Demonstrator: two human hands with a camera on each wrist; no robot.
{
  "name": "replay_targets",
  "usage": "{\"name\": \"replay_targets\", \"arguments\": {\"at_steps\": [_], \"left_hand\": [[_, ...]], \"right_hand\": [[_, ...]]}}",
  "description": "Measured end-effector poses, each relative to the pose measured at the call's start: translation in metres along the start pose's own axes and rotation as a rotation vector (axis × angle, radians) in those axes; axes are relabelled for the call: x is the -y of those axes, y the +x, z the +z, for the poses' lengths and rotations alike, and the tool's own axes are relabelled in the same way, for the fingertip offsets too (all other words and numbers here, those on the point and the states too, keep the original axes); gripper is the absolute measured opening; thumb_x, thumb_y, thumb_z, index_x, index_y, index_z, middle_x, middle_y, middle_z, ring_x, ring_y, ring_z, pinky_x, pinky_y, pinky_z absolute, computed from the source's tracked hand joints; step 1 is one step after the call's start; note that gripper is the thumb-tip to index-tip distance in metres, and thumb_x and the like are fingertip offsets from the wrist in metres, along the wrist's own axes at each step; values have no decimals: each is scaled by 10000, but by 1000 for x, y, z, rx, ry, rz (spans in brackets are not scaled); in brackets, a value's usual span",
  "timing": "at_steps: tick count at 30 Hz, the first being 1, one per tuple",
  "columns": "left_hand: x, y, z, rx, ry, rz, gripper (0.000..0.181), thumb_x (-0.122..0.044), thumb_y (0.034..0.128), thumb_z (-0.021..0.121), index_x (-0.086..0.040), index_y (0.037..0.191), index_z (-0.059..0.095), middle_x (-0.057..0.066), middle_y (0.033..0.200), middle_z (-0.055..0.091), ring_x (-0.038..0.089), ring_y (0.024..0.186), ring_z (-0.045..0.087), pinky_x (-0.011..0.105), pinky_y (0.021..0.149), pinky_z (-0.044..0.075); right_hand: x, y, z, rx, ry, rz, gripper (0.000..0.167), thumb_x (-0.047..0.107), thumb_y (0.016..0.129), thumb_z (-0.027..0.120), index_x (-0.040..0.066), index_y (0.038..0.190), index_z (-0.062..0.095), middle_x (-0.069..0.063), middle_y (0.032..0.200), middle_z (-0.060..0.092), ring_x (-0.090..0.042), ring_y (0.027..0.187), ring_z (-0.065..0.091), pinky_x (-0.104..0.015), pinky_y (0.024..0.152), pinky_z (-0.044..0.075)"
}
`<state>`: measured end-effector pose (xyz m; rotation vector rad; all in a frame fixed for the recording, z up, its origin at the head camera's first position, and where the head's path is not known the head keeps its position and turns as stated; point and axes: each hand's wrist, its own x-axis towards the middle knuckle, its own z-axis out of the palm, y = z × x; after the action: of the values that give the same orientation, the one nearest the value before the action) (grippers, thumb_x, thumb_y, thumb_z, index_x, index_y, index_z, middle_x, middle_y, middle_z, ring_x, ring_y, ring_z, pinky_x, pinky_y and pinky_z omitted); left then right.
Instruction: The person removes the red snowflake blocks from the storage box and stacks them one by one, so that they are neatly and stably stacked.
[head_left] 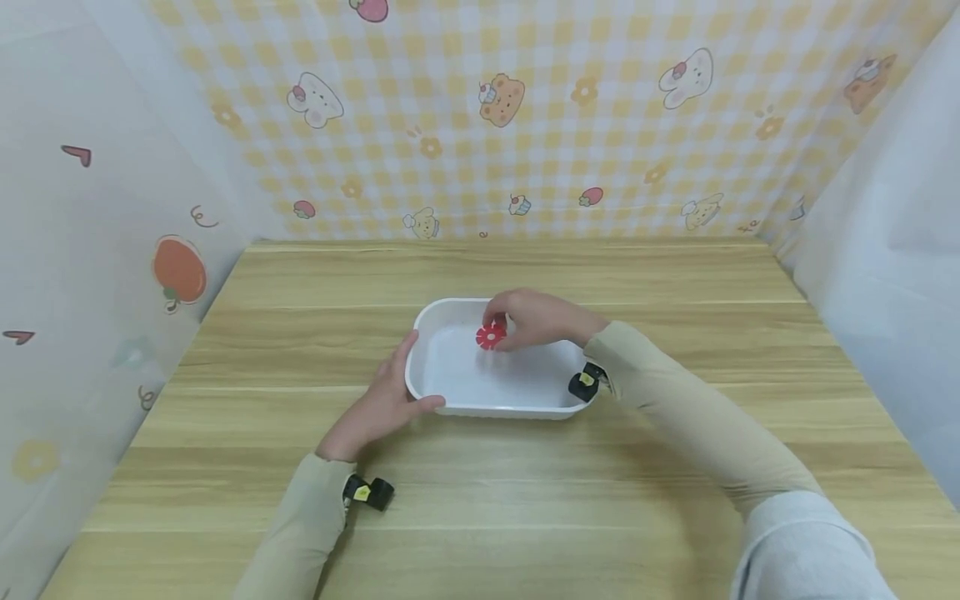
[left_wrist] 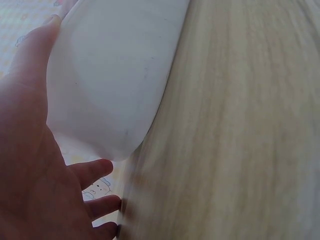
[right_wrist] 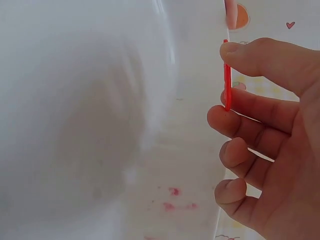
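A white plastic tray (head_left: 495,412) with rounded corners sits on the wooden table. My left hand (head_left: 382,404) holds its near left corner, thumb along the front rim and fingers along the left side. In the left wrist view, the thumb (left_wrist: 37,50) lies against the tray's wall (left_wrist: 110,75). Over the tray, my right hand (head_left: 540,319) pinches a red slotted snowflake disc (head_left: 491,337) with a pale centre hole. The right wrist view shows that disc (right_wrist: 228,82) edge-on between thumb and fingertips, the other fingers curled loosely.
The wood-grain table (head_left: 510,508) spreads around the tray. Behind it hangs a yellow checked cloth (head_left: 525,167) with cartoon prints, and white cloths (head_left: 75,250) stand at both sides. Each wrist carries a small black camera (head_left: 370,492).
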<state>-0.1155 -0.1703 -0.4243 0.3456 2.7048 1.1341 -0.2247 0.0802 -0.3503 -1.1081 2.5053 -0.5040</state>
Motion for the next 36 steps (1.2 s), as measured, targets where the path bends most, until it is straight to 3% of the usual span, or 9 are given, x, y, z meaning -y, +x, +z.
{"name": "replay_targets", "arguments": {"at_steps": [12,18,28,36], "left_hand": [[-1,-1,2,-5,-4,5,1050,-352,818,738,-78,1522,8,289,1519,179,482,1337,258,659,1020,338],[0,0,2,-13,-7,16,1046,-361,819,732,-84,1524,10,286,1527,164,486,1351,241,669,1024,323],[0,0,0,-16,-16,22,1041,-348,822,732,-76,1522,11,302,1517,166,492,1342,258,670,1025,321],[1,0,0,-15,-9,19,1036,-343,825,730,-75,1519,10,308,1506,179,492,1329,270,669,1025,321]], "right_hand": [[-20,-32,-9,-104,27,51,351,224,814,749,107,1134,664,-2,1029,659,-173,905,556,-326,839,491],[-30,-53,-15,-164,44,117,363,208,805,759,89,1133,659,-18,1004,658,-206,903,558,-339,807,489],[-43,-83,-22,-207,59,239,366,213,801,763,116,1136,652,-18,1028,642,-243,939,549,-358,806,491],[-56,-99,-21,-244,49,274,373,201,788,772,87,1124,657,-41,1007,648,-279,902,554,-340,749,490]]}}
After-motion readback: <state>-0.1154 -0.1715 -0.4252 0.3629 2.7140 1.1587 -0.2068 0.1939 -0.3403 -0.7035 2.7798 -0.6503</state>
